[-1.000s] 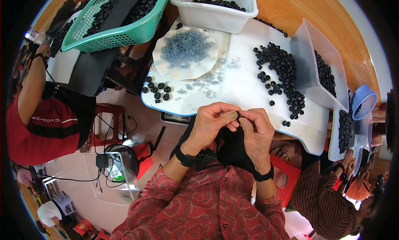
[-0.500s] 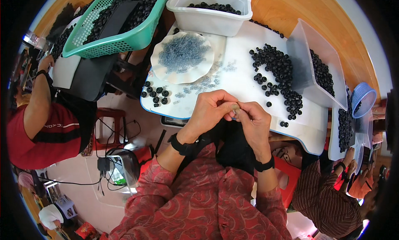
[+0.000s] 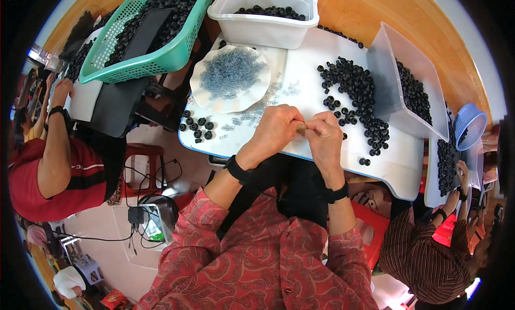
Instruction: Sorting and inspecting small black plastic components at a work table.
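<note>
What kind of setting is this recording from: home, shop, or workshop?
Most likely a small hand-assembly workshop. A white table holds heaps of small black rings, with more in a green basket and a white tub. Other people work at neighbouring tables.

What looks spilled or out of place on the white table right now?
Small clear rings lie scattered off the white paper plate onto the white table beside the left hand. The black rings lie loose in a heap, not in a tub. Nothing looks damaged.
</note>
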Available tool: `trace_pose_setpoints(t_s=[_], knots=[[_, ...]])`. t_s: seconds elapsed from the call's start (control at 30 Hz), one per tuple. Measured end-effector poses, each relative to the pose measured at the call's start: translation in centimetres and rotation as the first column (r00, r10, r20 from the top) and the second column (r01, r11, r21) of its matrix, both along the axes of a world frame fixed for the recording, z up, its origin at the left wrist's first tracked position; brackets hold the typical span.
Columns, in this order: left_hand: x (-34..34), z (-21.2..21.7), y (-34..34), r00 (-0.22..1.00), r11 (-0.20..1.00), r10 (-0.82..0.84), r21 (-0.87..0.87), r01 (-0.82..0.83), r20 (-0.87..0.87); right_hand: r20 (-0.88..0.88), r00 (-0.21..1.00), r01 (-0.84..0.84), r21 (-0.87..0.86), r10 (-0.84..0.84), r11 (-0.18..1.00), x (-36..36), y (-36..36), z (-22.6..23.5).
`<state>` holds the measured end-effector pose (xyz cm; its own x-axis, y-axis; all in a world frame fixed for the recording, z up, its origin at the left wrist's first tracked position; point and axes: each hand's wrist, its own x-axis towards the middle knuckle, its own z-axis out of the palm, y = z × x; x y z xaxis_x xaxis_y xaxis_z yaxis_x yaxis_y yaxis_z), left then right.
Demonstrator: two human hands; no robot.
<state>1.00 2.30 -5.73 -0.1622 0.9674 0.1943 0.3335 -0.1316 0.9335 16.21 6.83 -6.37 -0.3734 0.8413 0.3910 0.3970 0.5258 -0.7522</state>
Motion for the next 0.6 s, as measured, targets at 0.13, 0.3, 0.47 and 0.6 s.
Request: trace_pose_setpoints(t_s=[0.13, 0.3, 0.47, 0.6], knots=[[0.4, -0.8, 0.0, 0.95, 0.969, 0.121, 0.244, -0.049, -0.288, 0.011, 0.999, -0.039, -0.018, 0.039, 0.999, 0.2, 0.2, -0.1], [1.4, -0.8, -0.3, 0.939, 0.979, 0.119, 0.197, -0.057, -0.322, -0.076, 0.997, -0.005, -0.135, -0.005, 0.991, 0.7, -0.4, 1.1], [2.0, -0.5, -0.6, 0.914, 0.978, 0.132, 0.2, -0.057, -0.383, -0.141, 0.989, -0.047, 0.022, 0.05, 0.999, -0.1, -1.6, 2.6], [1.7, -0.7, -0.5, 0.952, 0.969, 0.049, 0.247, 0.029, -0.302, -0.207, 0.944, -0.257, 0.034, 0.258, 0.966, -1.6, -2.9, 3.2]])
